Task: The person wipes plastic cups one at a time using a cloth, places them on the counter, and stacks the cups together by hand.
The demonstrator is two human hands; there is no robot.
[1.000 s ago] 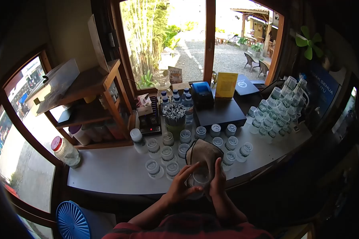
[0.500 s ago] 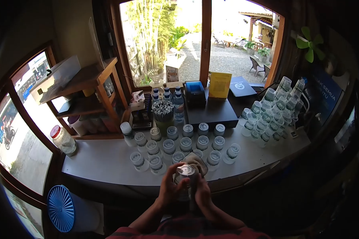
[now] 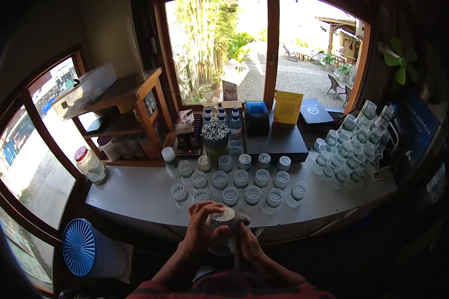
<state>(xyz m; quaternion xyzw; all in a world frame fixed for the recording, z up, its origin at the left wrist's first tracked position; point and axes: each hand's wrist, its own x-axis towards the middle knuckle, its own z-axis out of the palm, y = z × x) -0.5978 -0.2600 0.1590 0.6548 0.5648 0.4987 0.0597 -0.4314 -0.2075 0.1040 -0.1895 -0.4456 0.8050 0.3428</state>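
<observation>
Nearest me, past the checked sleeves (image 3: 284, 291), my left hand (image 3: 198, 233) has its fingers curled over the top of a glass (image 3: 225, 214) with the thumb against its side, a firm enough grasp; my right hand (image 3: 250, 244) holds a bunched cloth (image 3: 241, 218) beside that same glass, though I can't make out how tightly. What has just changed is the glass's pose: its open mouth showed a second ago with the cloth spread beyond it, and now a pale round end faces up with the cloth down along its side. I take that to mean the outer wall is what the cloth can reach now. The glass is clear, its end catching a bright ring of light, its lower wall dim in shadow; it is held in front of the near edge of the white counter (image 3: 129, 192). Just past it, similar glasses (image 3: 253, 193) stand in loose rows. Farther off I see the water bottles (image 3: 235, 132), a black box (image 3: 279, 144) and, to the right, a heaped stack of glasses (image 3: 344, 152); the window (image 3: 273, 55) lies beyond.
</observation>
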